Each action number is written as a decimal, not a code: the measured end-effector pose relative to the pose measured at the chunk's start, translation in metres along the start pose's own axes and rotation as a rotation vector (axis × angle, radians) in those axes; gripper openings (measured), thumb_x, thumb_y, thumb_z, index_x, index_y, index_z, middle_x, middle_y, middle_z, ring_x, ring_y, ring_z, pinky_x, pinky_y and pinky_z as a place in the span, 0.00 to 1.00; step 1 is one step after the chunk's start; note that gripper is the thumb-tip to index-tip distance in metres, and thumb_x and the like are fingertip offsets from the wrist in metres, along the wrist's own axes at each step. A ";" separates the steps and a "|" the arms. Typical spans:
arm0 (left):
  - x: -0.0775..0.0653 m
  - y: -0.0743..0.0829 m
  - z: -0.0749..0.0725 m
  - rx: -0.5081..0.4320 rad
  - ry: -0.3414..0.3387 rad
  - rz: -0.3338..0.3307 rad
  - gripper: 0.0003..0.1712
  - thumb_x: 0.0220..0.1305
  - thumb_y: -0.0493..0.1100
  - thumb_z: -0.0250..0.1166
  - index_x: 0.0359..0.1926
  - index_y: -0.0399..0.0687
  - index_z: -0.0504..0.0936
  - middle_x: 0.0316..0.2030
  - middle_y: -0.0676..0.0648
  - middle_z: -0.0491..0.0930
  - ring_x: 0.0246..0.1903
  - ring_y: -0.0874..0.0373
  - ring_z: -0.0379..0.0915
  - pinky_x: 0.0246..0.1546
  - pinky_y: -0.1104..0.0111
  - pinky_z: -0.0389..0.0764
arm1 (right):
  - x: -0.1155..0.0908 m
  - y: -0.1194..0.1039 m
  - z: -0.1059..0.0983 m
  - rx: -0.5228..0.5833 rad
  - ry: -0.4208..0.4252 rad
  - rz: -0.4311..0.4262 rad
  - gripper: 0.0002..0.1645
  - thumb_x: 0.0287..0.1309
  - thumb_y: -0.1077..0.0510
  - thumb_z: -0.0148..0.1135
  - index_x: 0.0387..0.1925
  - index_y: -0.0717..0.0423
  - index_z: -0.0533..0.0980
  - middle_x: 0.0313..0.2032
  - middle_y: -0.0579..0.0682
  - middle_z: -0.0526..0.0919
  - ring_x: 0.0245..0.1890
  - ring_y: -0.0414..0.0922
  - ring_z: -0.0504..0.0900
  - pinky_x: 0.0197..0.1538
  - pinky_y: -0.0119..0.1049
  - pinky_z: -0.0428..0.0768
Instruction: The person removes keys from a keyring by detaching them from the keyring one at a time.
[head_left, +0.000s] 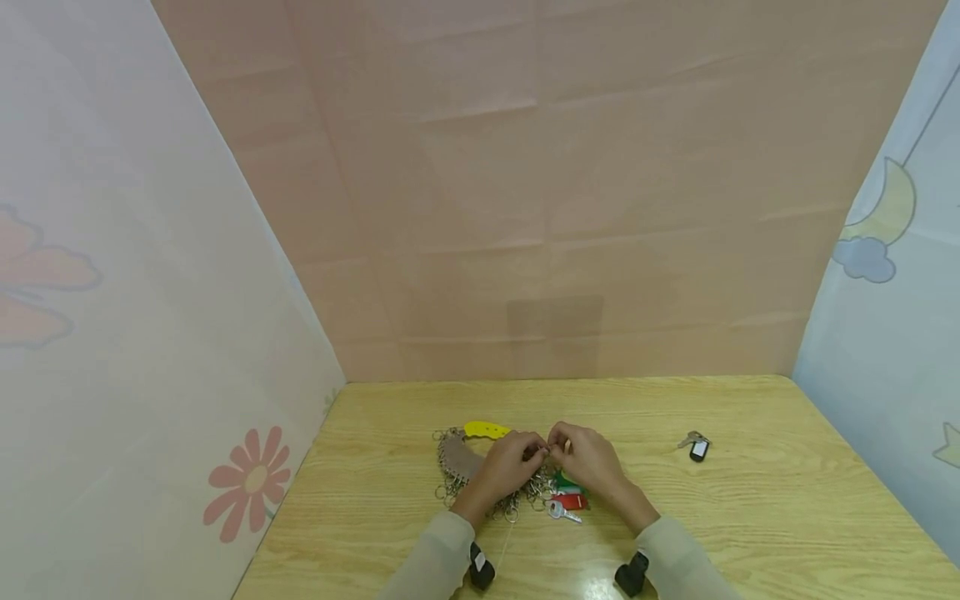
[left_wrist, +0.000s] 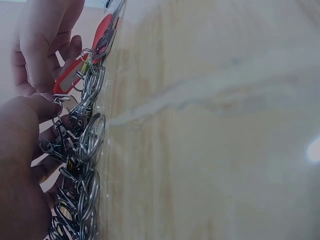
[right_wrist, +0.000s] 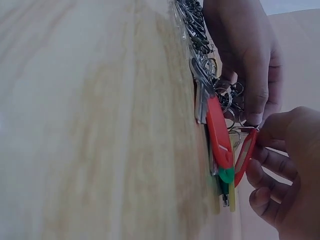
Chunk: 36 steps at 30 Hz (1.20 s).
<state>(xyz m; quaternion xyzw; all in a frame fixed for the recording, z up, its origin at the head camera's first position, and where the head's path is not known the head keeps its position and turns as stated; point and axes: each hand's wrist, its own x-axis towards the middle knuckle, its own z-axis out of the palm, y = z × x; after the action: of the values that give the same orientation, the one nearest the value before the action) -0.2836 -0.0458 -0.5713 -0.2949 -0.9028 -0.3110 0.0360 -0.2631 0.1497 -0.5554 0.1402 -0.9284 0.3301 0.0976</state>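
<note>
My left hand [head_left: 510, 462] and right hand [head_left: 590, 458] meet fingertip to fingertip over a key holder, a curved grey-brown plate [head_left: 457, 457] with a yellow grip [head_left: 484, 430] and many metal clasps and rings along its edge. In the left wrist view, the left thumb and finger pinch a small metal ring with a clasp [left_wrist: 61, 127]. The right fingers pinch the ring end of a red key tag [right_wrist: 245, 157]. Under the hands lie another red tag [right_wrist: 219, 132], a green tag [right_wrist: 226, 175] and a silver key [head_left: 564, 511].
On the wooden table [head_left: 787, 517], well to the right, lies a key with a black tag [head_left: 699, 451]. A peach-coloured sheet [head_left: 450, 208] hangs behind the table, with patterned sheets at both sides. Black wrist cameras [head_left: 482, 568] are strapped at the sleeves.
</note>
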 end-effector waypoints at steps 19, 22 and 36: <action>0.000 -0.001 0.000 0.009 0.015 0.038 0.07 0.79 0.46 0.64 0.47 0.58 0.90 0.39 0.58 0.88 0.35 0.70 0.72 0.39 0.73 0.75 | 0.001 -0.004 -0.001 -0.097 0.009 -0.056 0.13 0.61 0.62 0.71 0.30 0.40 0.77 0.26 0.35 0.75 0.21 0.34 0.67 0.25 0.31 0.67; 0.000 -0.002 0.001 0.008 0.015 0.042 0.08 0.79 0.46 0.64 0.47 0.58 0.90 0.38 0.58 0.88 0.35 0.71 0.71 0.39 0.73 0.74 | 0.001 -0.005 -0.001 -0.111 0.017 -0.040 0.15 0.62 0.60 0.72 0.29 0.38 0.75 0.26 0.35 0.73 0.21 0.35 0.67 0.25 0.31 0.66; -0.001 0.000 0.000 -0.007 0.016 0.022 0.11 0.81 0.47 0.60 0.45 0.59 0.90 0.36 0.59 0.86 0.32 0.70 0.68 0.37 0.72 0.70 | 0.000 -0.004 0.003 -0.094 0.002 -0.054 0.14 0.64 0.60 0.69 0.31 0.39 0.73 0.28 0.37 0.70 0.23 0.35 0.65 0.27 0.31 0.64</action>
<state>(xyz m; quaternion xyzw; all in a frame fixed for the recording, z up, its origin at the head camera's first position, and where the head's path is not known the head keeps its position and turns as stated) -0.2831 -0.0462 -0.5718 -0.3023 -0.8981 -0.3161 0.0455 -0.2619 0.1449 -0.5554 0.1598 -0.9386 0.2836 0.1139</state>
